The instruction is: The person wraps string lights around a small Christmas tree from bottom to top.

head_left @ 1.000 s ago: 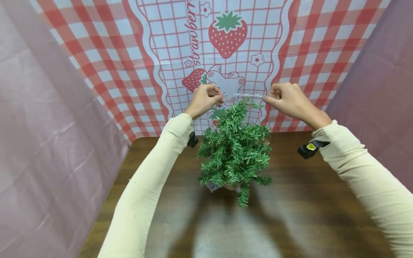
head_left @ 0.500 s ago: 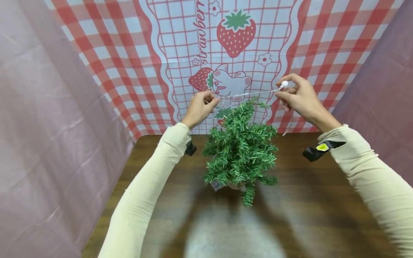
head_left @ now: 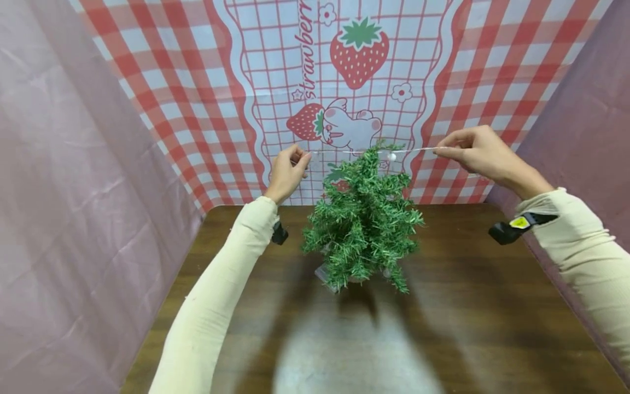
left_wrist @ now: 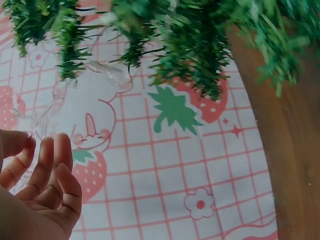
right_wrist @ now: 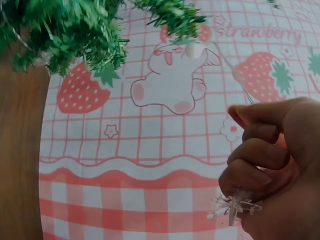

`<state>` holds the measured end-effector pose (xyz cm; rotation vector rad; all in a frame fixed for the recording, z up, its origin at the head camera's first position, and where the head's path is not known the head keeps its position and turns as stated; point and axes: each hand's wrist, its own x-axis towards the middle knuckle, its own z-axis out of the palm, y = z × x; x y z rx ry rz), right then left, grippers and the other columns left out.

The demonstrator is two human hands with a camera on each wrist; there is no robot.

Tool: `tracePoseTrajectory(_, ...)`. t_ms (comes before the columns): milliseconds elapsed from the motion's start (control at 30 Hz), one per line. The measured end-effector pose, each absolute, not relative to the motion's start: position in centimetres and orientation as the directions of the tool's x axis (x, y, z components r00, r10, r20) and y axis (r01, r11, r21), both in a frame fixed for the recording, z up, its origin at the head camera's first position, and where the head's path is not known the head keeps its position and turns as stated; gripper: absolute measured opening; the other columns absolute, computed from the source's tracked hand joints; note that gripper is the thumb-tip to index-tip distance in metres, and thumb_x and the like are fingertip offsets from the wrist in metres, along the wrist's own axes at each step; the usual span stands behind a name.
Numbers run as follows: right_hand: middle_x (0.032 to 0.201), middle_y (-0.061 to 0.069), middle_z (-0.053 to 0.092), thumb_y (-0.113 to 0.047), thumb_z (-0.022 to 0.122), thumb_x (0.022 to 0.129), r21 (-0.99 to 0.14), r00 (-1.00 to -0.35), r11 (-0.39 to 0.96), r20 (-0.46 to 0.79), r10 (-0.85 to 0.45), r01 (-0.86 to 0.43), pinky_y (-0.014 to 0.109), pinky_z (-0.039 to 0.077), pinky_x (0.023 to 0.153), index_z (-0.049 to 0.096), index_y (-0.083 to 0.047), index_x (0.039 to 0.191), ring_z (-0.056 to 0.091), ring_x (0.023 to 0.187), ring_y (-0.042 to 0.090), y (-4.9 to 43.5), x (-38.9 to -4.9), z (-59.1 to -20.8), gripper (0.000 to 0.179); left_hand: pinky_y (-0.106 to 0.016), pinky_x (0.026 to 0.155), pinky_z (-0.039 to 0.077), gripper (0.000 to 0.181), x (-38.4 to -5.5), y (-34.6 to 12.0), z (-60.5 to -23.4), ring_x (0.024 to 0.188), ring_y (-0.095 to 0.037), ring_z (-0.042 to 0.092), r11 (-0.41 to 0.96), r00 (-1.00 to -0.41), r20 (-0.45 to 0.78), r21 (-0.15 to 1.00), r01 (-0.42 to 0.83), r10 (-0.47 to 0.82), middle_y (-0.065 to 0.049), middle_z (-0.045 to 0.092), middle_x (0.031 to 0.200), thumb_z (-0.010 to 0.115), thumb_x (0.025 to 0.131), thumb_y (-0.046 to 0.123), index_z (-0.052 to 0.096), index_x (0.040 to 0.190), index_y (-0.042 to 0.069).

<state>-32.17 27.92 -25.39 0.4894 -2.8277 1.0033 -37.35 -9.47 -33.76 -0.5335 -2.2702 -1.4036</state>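
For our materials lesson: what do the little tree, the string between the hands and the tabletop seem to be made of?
Little tree: probably plastic, slightly glossy; needles look like narrow strips.
String: perhaps wire or clear plastic, shiny; a pale strand, too fine to settle.
Tabletop: wood or wood-look laminate, satin; brown grain and a soft glare show.

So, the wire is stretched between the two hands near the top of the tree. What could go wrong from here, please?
The left hand and right hand only pinch the thin wire, so it might slip from either one. The white bead, close to the treetop, could snag on a twig. If the wire catches and is pulled, the green tree might tip; its base is mostly hidden, so I cannot judge its steadiness.
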Motion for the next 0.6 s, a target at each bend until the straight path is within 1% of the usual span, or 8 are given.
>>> tracePoseTrajectory(133, 0.047, 0.001, 0.035, -0.043, 0.057, 0.084, -0.676, -0.956, 0.684, 0.113, -0.272, -0.275, 0.037, 0.029, 0.037, 0.063, -0.011, 0.103, 0.029, 0.038, 0.016, 28.6, -31.8, -25.0, 0.038, -0.029, 0.053, 0.050, 0.018, -37.2, -9.9, -34.1, 0.063, -0.027, 0.062, 0.445, -0.847, 0.522, 0.737, 0.509, 0.103, -0.014, 0.061, 0.078, 0.054, 0.090, 0.024, 0.056, 0.082, 0.008)
tracePoseTrajectory(167, 0.048, 0.001, 0.034, -0.043, 0.057, 0.084, -0.689, -0.957, 0.674, 0.104, -0.273, -0.267, 0.037, 0.029, 0.038, 0.063, -0.010, 0.103, 0.028, 0.039, 0.017, 28.7, -31.7, -24.9, 0.039, -0.028, 0.053, 0.050, 0.018, -37.2, -9.9, -34.1, 0.063, -0.027, 0.062, 0.446, -0.847, 0.522, 0.737, 0.508, 0.102, -0.014, 0.061, 0.079, 0.054, 0.090, 0.024, 0.056, 0.083, 0.008)
tracePoseTrajectory(233, 0.049, 0.003, 0.035, -0.042, 0.056, 0.085, -0.702, -0.955, 0.656, 0.122, -0.271, -0.277, 0.037, 0.030, 0.040, 0.063, -0.009, 0.102, 0.029, 0.041, 0.019, 28.6, -31.7, -24.8, 0.038, -0.028, 0.053, 0.050, 0.017, -37.3, -9.9, -34.1, 0.064, -0.027, 0.062, 0.435, -0.846, 0.524, 0.742, 0.510, 0.097, -0.016, 0.061, 0.080, 0.054, 0.090, 0.023, 0.056, 0.084, 0.007)
tracePoseTrajectory(333, 0.053, 0.008, 0.042, -0.042, 0.055, 0.086, -0.691, -0.946, 0.647, 0.211, -0.245, -0.321, 0.035, 0.033, 0.041, 0.062, -0.007, 0.098, 0.035, 0.043, 0.021, 27.9, -31.7, -24.7, 0.037, -0.026, 0.055, 0.050, 0.018, -37.5, -9.9, -34.1, 0.064, -0.028, 0.062, 0.414, -0.848, 0.524, 0.756, 0.506, 0.079, -0.018, 0.061, 0.082, 0.054, 0.090, 0.022, 0.057, 0.086, 0.005)
tracePoseTrajectory(467, 0.058, 0.013, 0.055, -0.041, 0.054, 0.087, -0.603, -0.910, 0.694, 0.364, -0.199, -0.393, 0.029, 0.039, 0.041, 0.063, -0.011, 0.097, 0.051, 0.046, 0.021, 26.4, -31.7, -23.8, 0.034, -0.026, 0.056, 0.051, 0.019, -37.5, -9.9, -34.3, 0.065, -0.027, 0.062, 0.401, -0.852, 0.521, 0.771, 0.495, 0.051, -0.019, 0.060, 0.083, 0.054, 0.090, 0.023, 0.057, 0.086, 0.005)
tracePoseTrajectory(533, 0.057, 0.013, 0.058, -0.042, 0.053, 0.087, -0.548, -0.881, 0.725, 0.438, -0.176, -0.417, 0.025, 0.040, 0.041, 0.062, -0.013, 0.098, 0.055, 0.046, 0.018, 25.5, -31.8, -22.9, 0.033, -0.026, 0.056, 0.051, 0.018, -37.4, -9.9, -34.4, 0.065, -0.027, 0.062, 0.392, -0.846, 0.532, 0.771, 0.501, 0.035, -0.017, 0.061, 0.082, 0.053, 0.090, 0.023, 0.057, 0.086, 0.005)
tracePoseTrajectory(600, 0.052, 0.012, 0.057, -0.042, 0.052, 0.087, -0.497, -0.845, 0.744, 0.507, -0.168, -0.446, 0.023, 0.037, 0.037, 0.062, -0.013, 0.098, 0.053, 0.040, 0.016, 24.6, -31.8, -21.9, 0.032, -0.027, 0.054, 0.050, 0.017, -37.2, -9.9, -34.6, 0.065, -0.028, 0.062, 0.392, -0.834, 0.551, 0.765, 0.511, 0.013, -0.014, 0.061, 0.078, 0.053, 0.091, 0.022, 0.057, 0.085, 0.007)
